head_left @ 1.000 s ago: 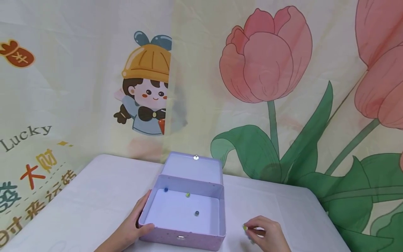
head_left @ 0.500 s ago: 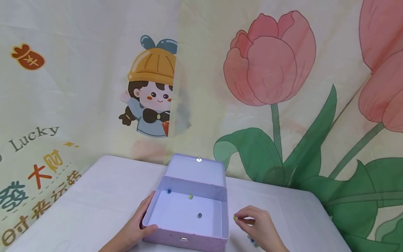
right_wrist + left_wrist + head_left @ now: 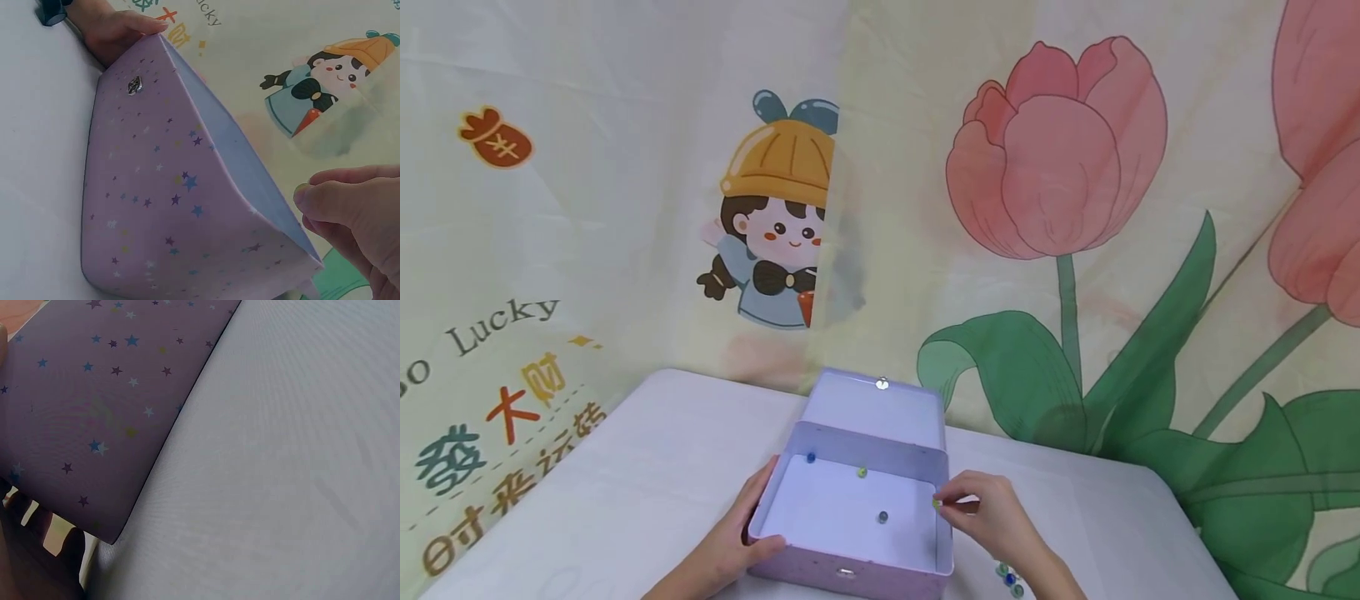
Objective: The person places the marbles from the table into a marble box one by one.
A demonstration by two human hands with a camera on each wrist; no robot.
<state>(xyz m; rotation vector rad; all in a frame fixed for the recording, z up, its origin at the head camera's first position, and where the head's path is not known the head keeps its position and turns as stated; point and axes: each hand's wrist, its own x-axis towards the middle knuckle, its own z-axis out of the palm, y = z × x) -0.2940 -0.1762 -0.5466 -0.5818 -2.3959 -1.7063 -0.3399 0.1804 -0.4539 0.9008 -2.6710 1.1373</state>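
A lilac tin box (image 3: 805,564) with a star print stands on the table, its hinged lid (image 3: 876,408) tilted back. My left hand (image 3: 722,546) holds the box at its left side, the thumb lying over the front rim. Between thumb and fingertips my right hand (image 3: 996,517) pinches a yellow-green marble (image 3: 936,503) at the box's right rim. Inside lie a blue marble (image 3: 811,457) near the back left corner, a yellow-green marble (image 3: 862,472) towards the back, and a dark greyish marble (image 3: 883,517) right of the middle.
Several loose marbles (image 3: 1010,579) lie on the white table (image 3: 1097,533) right of the box, close to my right forearm. A printed cloth (image 3: 880,208) with tulips and a cartoon figure hangs behind the table.
My right hand has moved left and slightly up with the marble, from over the table to the box's right rim. My left hand keeps its hold. The head view has shifted slightly.
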